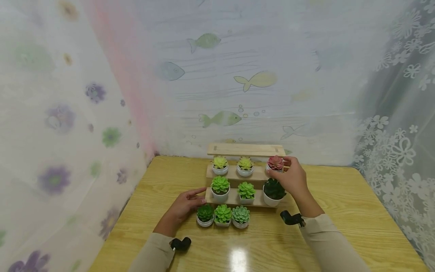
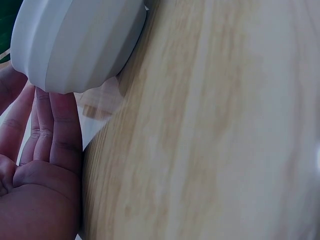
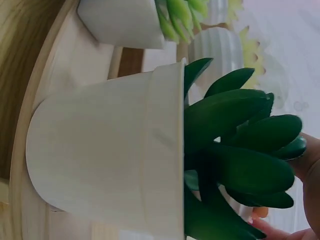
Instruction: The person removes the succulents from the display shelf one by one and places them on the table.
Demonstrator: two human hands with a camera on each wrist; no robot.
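My right hand [image 1: 293,177] holds a red potted succulent [image 1: 275,163] between thumb and fingers at the right end of a wooden tiered stand's middle shelf [image 1: 258,172]. The right wrist view shows only part of that hand, behind a dark green succulent [image 3: 240,155] in a white pot [image 3: 105,150]. At the stand's left side, my left hand [image 1: 183,206] touches the end of the lower shelf [image 1: 232,198] with extended fingers. Close to it, a white ribbed pot [image 2: 75,45] with a dark green succulent [image 1: 205,213] sits on the table.
Two yellow-green succulents [image 1: 220,163] stand on the middle shelf and two bright green ones [image 1: 246,190] on the lower. A light green succulent [image 1: 222,214] and a grey-green one [image 1: 241,214] sit in front on the wooden table [image 1: 326,234]. The top board [image 1: 245,149] overhangs behind.
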